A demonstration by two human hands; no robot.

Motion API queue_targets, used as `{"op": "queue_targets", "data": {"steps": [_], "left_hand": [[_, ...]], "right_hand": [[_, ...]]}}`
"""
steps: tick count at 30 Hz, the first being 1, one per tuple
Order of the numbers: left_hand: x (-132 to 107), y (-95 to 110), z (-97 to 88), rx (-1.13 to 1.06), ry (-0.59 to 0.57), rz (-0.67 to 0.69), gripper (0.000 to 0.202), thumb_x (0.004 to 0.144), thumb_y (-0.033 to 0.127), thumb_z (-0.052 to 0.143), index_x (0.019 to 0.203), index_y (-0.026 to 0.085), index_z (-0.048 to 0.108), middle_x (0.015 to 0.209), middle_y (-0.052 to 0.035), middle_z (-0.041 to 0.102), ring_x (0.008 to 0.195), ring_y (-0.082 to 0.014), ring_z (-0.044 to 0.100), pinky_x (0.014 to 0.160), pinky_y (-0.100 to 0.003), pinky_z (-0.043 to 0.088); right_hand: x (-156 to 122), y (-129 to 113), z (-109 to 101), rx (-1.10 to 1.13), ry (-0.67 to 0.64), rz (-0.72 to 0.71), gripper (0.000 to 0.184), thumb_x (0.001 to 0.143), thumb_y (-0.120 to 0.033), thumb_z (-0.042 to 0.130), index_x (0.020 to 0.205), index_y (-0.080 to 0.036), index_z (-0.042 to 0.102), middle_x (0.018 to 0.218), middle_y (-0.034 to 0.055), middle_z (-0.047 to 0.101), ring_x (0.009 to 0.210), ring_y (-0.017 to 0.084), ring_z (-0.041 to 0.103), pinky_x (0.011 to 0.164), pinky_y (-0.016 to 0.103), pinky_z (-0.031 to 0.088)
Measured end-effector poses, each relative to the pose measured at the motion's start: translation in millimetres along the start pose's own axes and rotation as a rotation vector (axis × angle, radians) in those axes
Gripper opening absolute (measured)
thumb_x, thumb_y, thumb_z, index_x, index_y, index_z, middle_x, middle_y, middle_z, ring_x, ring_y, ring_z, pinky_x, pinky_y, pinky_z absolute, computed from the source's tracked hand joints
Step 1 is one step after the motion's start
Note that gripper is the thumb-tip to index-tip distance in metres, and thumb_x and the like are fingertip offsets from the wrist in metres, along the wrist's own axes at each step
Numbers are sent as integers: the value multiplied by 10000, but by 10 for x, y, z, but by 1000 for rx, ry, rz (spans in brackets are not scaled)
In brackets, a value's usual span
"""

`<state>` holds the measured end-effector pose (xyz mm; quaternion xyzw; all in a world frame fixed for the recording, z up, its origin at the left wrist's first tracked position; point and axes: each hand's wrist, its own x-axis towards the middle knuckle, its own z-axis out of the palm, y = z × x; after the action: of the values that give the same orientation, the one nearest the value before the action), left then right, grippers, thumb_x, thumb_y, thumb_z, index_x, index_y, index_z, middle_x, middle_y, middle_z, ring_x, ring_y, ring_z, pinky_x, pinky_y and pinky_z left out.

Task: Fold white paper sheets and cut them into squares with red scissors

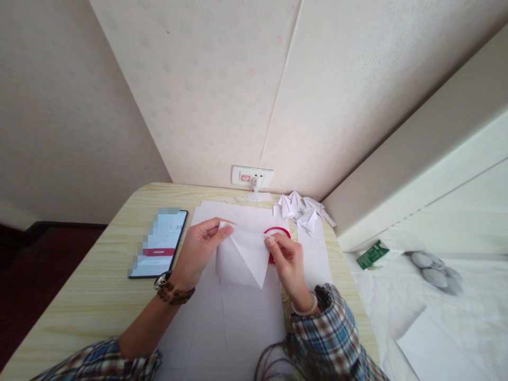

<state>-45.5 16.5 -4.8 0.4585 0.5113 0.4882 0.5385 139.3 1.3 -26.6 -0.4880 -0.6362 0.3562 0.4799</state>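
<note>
My left hand (pixel 198 248) and my right hand (pixel 288 259) hold a partly folded white paper (pixel 243 258) between them, just above the table. Each hand pinches an upper corner with thumb and fingers. The paper's folded point hangs down toward me. Under it lie flat white sheets (pixel 238 317) spread over the light wooden table (pixel 91 296). A red ring-shaped thing (pixel 277 231) shows behind my right hand, partly hidden.
A phone (pixel 161 243) lies screen-up left of my hands. A heap of folded white paper pieces (pixel 304 209) sits at the table's back right near a wall socket (pixel 252 176). Right of the table is a bed with a green card (pixel 372 254) and a white sheet (pixel 432 346).
</note>
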Motion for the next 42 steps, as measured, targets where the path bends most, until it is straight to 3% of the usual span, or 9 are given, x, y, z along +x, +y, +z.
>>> {"op": "queue_targets", "data": {"steps": [5,10,15,17,23,28,34,39,42], "left_hand": [[-2,-18,-41,-37,-63,15,260,805,398,591,846,177,721,803,-20,713,739,-166,604,644,-226,444],[7,-4,-58,55,-45,80,248,799,379,617,896,179,727,897,-34,730,843,-194,635,684,-229,463],[-6,8,-14,-26,-133,-47,397,683,411,730,984,157,686,835,-48,743,725,-202,661,593,-246,499],[-6,5,-4,-24,-157,-89,392,654,401,755,946,148,685,781,-42,742,669,-192,656,558,-244,500],[5,1,12,12,-64,-51,291,642,367,768,810,146,678,699,-19,729,586,-152,627,500,-205,469],[5,-11,-4,-93,-161,-129,316,654,348,755,885,154,661,692,-9,720,599,-161,640,538,-228,496],[0,3,-5,47,-40,-23,187,681,310,716,669,161,603,608,35,655,511,-102,562,439,-167,386],[-23,-20,60,-83,-180,-99,354,670,367,738,942,161,646,749,-13,712,656,-169,643,559,-228,480],[-16,-47,43,-31,-175,-104,345,689,400,725,912,148,652,753,-24,707,661,-178,642,573,-244,484]], "right_hand": [[-3,-9,-5,1,6,-5,375,905,-370,494,571,-203,464,534,-24,457,519,126,420,507,266,294],[-7,-6,-4,-17,12,2,379,908,-357,490,565,-202,448,531,-28,438,514,120,413,504,262,297],[-9,21,-5,-16,60,-1,344,907,-341,497,596,-194,500,539,-29,451,513,113,424,491,250,300],[-12,27,1,-5,74,-11,334,904,-333,506,602,-190,518,537,-30,458,513,110,431,489,245,303],[-34,39,21,47,67,-13,364,906,-328,510,571,-187,509,507,-36,467,482,99,431,480,235,315],[-35,68,19,49,142,-4,350,904,-334,518,587,-187,517,506,-41,462,475,95,422,468,230,299],[-35,92,47,111,127,15,387,903,-344,525,551,-184,507,474,-43,469,453,92,416,462,230,295],[-33,120,31,172,251,39,338,889,-350,553,596,-183,533,471,-60,425,440,86,380,442,226,269],[-37,124,28,169,234,25,341,888,-340,557,588,-182,534,483,-53,451,452,87,398,452,228,280]]}}
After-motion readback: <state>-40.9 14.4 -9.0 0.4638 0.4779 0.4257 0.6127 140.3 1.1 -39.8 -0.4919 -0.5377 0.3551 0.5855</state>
